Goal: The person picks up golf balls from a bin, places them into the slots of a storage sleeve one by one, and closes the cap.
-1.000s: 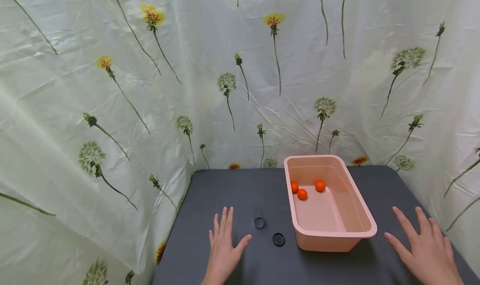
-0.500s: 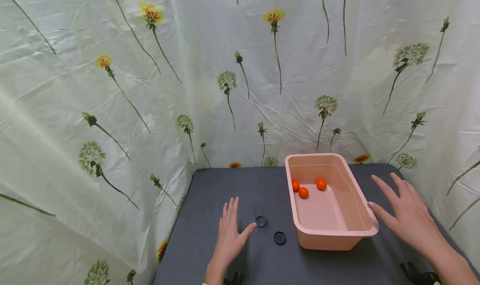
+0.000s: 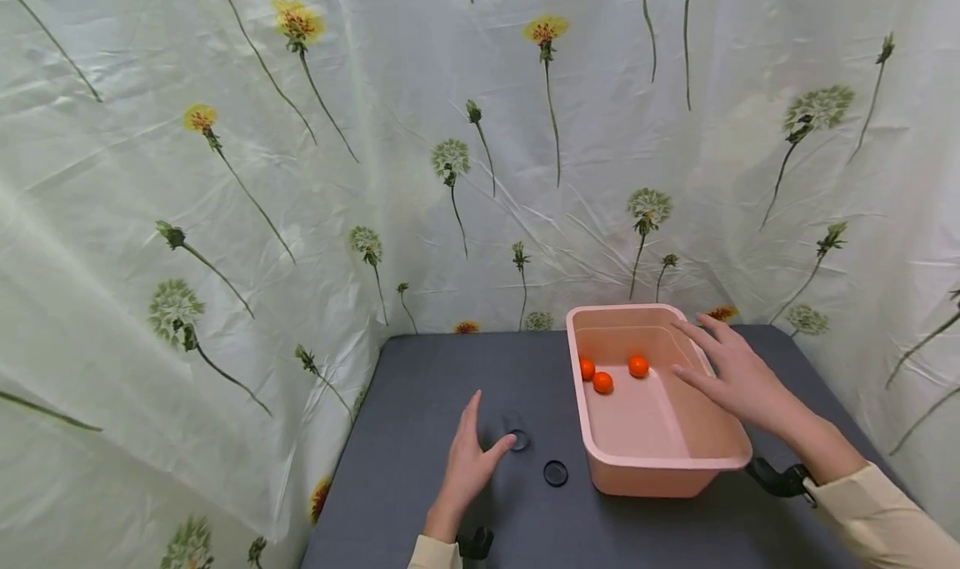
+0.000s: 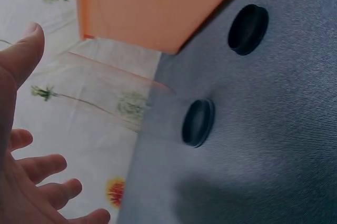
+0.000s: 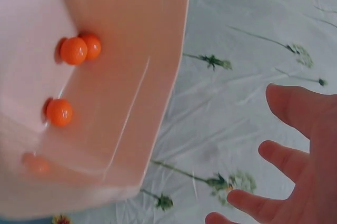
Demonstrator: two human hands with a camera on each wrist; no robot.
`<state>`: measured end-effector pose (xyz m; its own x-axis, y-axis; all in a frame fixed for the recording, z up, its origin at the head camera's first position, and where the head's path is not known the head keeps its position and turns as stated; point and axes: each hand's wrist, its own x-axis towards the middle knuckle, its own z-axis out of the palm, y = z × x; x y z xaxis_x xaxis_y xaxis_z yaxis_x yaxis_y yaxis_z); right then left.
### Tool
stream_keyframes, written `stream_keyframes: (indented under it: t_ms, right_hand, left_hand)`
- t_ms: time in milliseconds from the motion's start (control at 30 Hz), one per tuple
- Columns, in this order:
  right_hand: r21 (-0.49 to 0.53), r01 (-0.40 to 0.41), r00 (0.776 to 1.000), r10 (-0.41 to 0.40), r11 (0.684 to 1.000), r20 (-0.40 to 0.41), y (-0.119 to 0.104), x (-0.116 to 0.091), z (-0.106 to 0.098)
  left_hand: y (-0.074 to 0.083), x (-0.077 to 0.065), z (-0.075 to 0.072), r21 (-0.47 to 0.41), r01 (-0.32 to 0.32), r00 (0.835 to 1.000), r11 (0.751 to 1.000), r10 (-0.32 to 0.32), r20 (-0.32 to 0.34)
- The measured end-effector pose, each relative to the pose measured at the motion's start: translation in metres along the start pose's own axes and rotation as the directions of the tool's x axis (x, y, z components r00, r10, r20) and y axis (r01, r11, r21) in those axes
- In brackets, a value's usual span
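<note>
A: My right hand (image 3: 731, 369) hovers spread over the pink bin (image 3: 738, 456), beside the three orange balls (image 3: 638, 366) at its far end. Left hand (image 3: 468, 461) lies loose left of the bin, its thumb touching a clear cup (image 3: 517, 433).

B: Risks?

A: I could tip that cup; balls may roll away. No readable writing.

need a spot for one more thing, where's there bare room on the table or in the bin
Bare cloth lies on the table behind the left hand, and in front of the two dark discs. The pink bin's near half is free; three orange balls and the right hand crowd its far end.
</note>
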<state>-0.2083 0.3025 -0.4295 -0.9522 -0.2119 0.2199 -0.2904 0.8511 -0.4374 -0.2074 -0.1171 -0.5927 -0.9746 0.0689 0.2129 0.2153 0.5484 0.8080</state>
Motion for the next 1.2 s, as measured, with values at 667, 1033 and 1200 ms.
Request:
stream_keyframes:
  t_ms: [667,1033,1200]
  right_hand:
    - [0.249,0.056,0.980,-0.102,0.967,0.173,0.003,0.085,0.071]
    - [0.374,-0.075,0.936,-0.064,0.925,0.347,0.021,0.111,0.115]
    - [0.311,-0.068,0.933,-0.050,0.948,0.356,0.027,0.117,0.130]
  left_hand:
    - [-0.025,0.015,0.027,-0.133,0.057,0.998,0.990,-0.056,0.010]
    - [-0.033,0.021,0.041,-0.173,0.061,0.998,0.983,-0.059,0.019]
    - [-0.034,0.021,0.045,-0.171,0.079,0.997,0.982,-0.077,0.020]
